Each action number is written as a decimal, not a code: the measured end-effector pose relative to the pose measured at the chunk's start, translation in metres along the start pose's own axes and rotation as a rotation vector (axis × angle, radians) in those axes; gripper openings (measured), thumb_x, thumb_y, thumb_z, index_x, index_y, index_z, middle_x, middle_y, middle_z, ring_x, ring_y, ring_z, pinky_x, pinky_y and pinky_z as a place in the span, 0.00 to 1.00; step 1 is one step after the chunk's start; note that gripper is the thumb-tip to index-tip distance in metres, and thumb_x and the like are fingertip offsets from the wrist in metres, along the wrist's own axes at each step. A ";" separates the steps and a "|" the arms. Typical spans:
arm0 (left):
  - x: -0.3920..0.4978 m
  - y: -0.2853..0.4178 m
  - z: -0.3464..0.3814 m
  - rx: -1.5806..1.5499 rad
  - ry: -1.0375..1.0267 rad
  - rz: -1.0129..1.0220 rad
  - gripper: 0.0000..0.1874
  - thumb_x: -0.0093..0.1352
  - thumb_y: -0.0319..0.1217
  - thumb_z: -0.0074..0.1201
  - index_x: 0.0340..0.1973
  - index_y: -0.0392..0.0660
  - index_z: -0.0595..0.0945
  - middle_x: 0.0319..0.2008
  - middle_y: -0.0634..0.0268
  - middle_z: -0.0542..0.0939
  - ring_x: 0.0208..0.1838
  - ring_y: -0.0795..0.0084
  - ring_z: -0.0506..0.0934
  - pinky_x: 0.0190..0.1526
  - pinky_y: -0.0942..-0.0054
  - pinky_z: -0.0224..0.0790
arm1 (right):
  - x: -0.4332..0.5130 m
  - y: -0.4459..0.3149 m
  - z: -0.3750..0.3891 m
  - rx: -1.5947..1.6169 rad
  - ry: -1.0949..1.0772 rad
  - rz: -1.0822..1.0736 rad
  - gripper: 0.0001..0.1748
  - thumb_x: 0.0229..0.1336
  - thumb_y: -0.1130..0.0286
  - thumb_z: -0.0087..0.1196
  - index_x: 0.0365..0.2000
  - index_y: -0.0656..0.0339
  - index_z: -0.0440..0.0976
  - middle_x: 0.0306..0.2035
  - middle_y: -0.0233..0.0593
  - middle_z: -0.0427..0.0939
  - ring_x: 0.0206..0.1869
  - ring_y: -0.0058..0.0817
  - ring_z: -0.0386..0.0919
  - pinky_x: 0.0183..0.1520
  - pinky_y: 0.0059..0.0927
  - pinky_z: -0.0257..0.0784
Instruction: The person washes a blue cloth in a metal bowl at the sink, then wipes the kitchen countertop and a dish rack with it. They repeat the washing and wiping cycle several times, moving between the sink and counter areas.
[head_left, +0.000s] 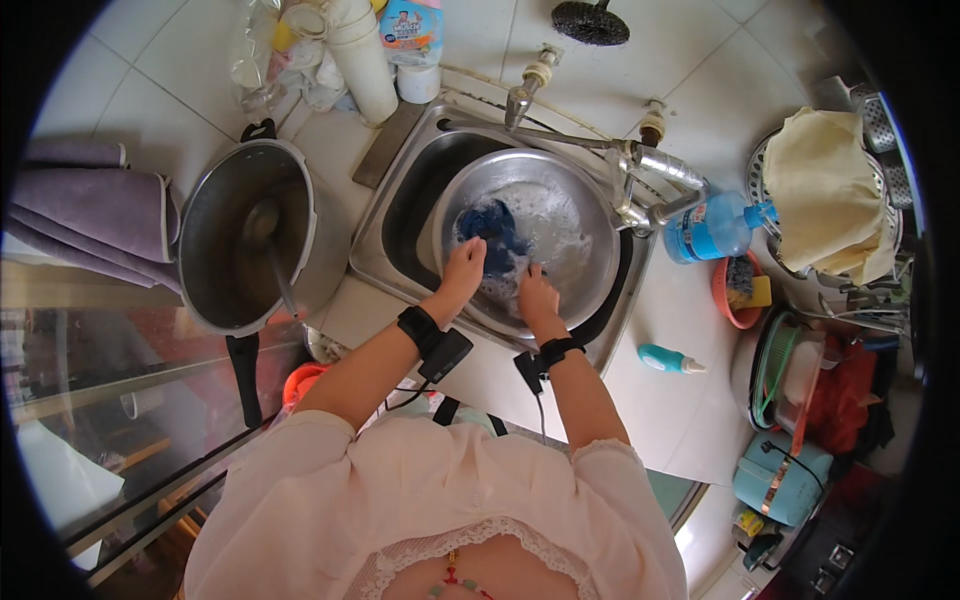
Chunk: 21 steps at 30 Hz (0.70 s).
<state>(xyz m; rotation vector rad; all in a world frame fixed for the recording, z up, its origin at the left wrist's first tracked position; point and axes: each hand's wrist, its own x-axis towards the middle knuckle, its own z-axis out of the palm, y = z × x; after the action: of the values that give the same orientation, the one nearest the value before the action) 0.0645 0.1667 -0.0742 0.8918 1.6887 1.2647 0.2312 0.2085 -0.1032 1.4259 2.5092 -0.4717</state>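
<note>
A round stainless steel basin (592, 277) sits tilted in the metal sink (409, 199), holding sudsy water. Dark blue wet cloth (487, 221) lies bunched in the foam on the basin's left side. My left hand (466, 266) is closed on the cloth's near left part. Lower and to the right, my right hand (537, 292) has its fingers closed at the cloth's near right edge, by the basin's front. The fingertips of both hands are partly hidden by the hands themselves. Black straps with small devices are on both wrists.
Left of the sink stands a large pot (322, 217) with a ladle (262, 217) inside. The faucet (637, 214) reaches over the basin's right rim. A blue plastic bottle (705, 229), a red bowl with scrubbers (724, 300) and a teal squeeze bottle (664, 358) are at right.
</note>
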 end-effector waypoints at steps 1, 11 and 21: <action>-0.004 0.005 0.000 -0.007 -0.042 -0.076 0.26 0.71 0.45 0.39 0.48 0.31 0.73 0.43 0.48 0.77 0.47 0.56 0.75 0.46 0.68 0.66 | -0.001 0.002 -0.003 0.006 0.061 0.141 0.17 0.51 0.74 0.50 0.45 0.58 0.69 0.49 0.48 0.66 0.42 0.44 0.76 0.41 0.42 0.76; -0.006 0.031 0.032 -0.708 -0.358 -0.865 0.41 0.65 0.61 0.39 0.59 0.37 0.62 0.54 0.51 0.70 0.55 0.57 0.70 0.51 0.56 0.68 | -0.072 -0.012 -0.111 0.903 0.473 -0.192 0.25 0.40 0.88 0.49 0.41 0.54 0.77 0.43 0.42 0.71 0.45 0.38 0.73 0.46 0.29 0.69; -0.009 0.025 0.052 -0.794 -0.352 -0.693 0.22 0.65 0.47 0.53 0.44 0.43 0.74 0.39 0.62 0.78 0.40 0.67 0.78 0.44 0.64 0.71 | -0.131 0.016 -0.127 1.340 0.435 0.143 0.25 0.47 0.89 0.45 0.47 0.61 0.72 0.46 0.36 0.72 0.45 0.25 0.73 0.45 0.23 0.69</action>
<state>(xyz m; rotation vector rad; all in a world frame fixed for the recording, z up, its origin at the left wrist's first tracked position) 0.1173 0.1853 -0.0563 0.0196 0.9325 1.0554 0.3071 0.1603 0.0563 2.2073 2.2763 -2.2920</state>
